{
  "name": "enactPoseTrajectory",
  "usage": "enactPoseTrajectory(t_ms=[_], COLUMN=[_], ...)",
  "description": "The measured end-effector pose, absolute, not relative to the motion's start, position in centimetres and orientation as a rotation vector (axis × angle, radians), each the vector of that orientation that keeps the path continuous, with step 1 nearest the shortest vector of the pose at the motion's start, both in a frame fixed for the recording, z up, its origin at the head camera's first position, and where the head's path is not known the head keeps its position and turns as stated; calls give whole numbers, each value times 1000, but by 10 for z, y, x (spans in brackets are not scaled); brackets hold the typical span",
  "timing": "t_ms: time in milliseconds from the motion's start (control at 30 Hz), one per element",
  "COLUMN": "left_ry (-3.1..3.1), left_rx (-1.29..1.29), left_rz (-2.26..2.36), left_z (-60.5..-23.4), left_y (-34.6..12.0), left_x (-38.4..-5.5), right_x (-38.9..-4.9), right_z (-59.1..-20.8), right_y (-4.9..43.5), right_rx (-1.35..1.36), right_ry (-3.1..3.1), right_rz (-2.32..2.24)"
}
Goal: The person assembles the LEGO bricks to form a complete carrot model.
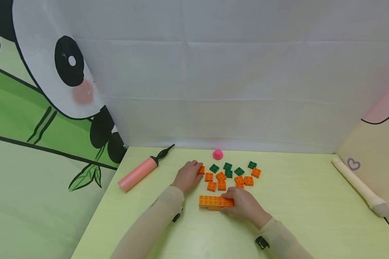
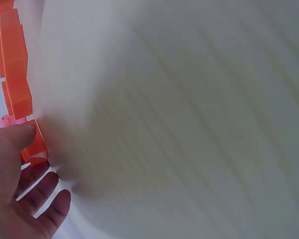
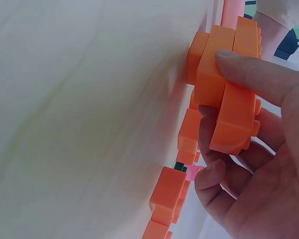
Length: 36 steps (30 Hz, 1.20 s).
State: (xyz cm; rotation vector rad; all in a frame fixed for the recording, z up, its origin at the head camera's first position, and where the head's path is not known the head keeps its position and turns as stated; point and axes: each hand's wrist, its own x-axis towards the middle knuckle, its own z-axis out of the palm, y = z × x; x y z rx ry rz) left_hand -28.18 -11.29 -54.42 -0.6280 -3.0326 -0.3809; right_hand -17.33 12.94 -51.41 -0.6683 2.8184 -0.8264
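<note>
In the head view, the worktop [image 1: 295,201] ran out of frame at its near edge. The left hand [image 1: 187,177], left of the loose pieces, pinched a single orange brick [image 1: 201,170], much of which its fingers covered. The right hand [image 1: 244,205], nearer the worktop's near edge, gripped an orange block [image 1: 209,201] of joined bricks by its right end; fingers hid that end, so its brick count could not be told. Loose orange bricks [image 1: 249,181] and green bricks [image 1: 227,166] lay between the hands and the far edge, one orange brick partly hidden behind the right hand. A small pink toy [image 1: 218,154] stood near the far edge, a pink cylinder [image 1: 138,174] with a black nozzle lay by the far left corner, and a pale, long object, hard to identify, lay along the right edge.

In the left wrist view, the hand was cut off at the left; its thumb pressed the single brick, the index finger mostly hidden. Other orange bricks ran out at the top, and the thumb partly hid the pink toy.

In the right wrist view, the thumb lay across the stepped block, with fingers partly concealed behind it. Only a sliver of green showed beyond. Whether the block touched the worktop could not be told.
</note>
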Motion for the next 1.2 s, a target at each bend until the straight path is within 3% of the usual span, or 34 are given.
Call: enactPoseTrajectory(t_ms=[600,1200], left_ry=[-3028,-2938], left_rx=[-640,-560], left_rz=[-535,-1021], left_z=[-541,-537], left_y=[-119,-141], left_x=[-276,-243], right_x=[-172,-173], right_z=[-515,-516], right_y=[129,129], right_rx=[-673,-674], right_ry=[2835,2835], right_rz=[-825,-817])
